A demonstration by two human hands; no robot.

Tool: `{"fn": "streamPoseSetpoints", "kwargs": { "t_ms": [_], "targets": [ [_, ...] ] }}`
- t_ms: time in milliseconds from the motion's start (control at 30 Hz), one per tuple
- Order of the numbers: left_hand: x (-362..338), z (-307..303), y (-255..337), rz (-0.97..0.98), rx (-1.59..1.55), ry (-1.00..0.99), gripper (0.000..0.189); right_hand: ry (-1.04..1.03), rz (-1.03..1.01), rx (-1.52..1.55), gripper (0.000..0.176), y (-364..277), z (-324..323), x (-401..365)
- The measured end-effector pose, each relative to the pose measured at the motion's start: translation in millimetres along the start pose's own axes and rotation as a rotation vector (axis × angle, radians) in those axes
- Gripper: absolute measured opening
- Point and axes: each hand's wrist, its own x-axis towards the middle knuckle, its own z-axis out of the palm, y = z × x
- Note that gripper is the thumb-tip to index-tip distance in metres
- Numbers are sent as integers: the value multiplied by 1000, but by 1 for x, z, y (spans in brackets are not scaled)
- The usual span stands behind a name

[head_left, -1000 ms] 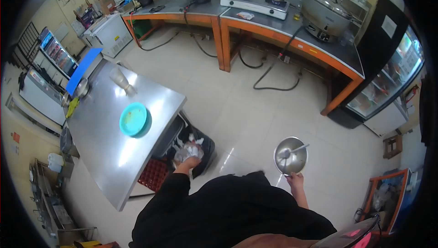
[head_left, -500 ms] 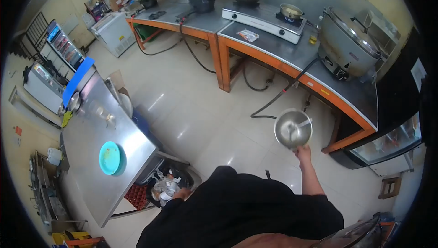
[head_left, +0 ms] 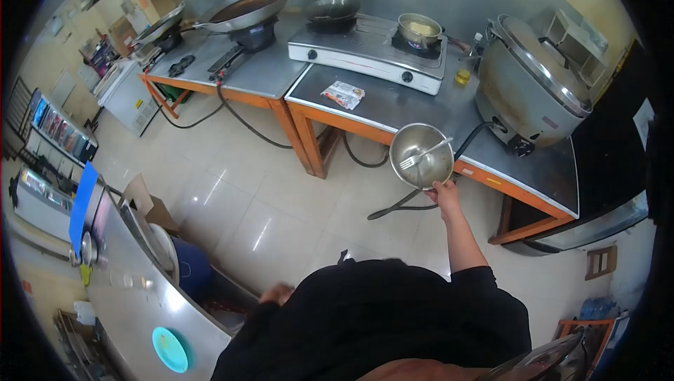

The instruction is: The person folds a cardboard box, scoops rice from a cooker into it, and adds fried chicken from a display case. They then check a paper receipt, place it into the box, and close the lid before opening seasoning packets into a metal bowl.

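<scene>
My right hand [head_left: 444,197] is closed on the near rim of a metal bowl [head_left: 437,170], which is tilted toward me near the front edge of the stove table. A fork [head_left: 426,154] lies in the bowl, its handle against the rim. Beyond it, a small pan [head_left: 420,29] with pale food sits on the right burner of the white gas stove [head_left: 361,63]. Low beside my body is my left hand [head_left: 278,292], blurred and partly hidden by the black sleeve; whether it holds anything does not show.
A large rice cooker [head_left: 523,93] stands at the right, beside an oil bottle [head_left: 465,69]. A packet [head_left: 343,94] lies before the stove. Woks [head_left: 246,10] are on the left table. A steel counter [head_left: 133,304] with a turquoise plate [head_left: 170,350] is at lower left.
My right hand has carried the bowl forward and left, closer to the stove table. The view has moved nearer to the stove, and the fork now shows clearly in the bowl.
</scene>
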Motion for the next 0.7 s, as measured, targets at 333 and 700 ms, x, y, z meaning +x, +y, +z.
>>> {"fn": "streamPoseSetpoints", "kwargs": {
  "t_ms": [333,700],
  "targets": [
    [101,-283,320,391,-505,586,30,-2,33,-138,23,-42,32,141],
    [135,-366,438,671,-99,1057,28,-272,143,-373,31,-85,109,259]
  ]
}}
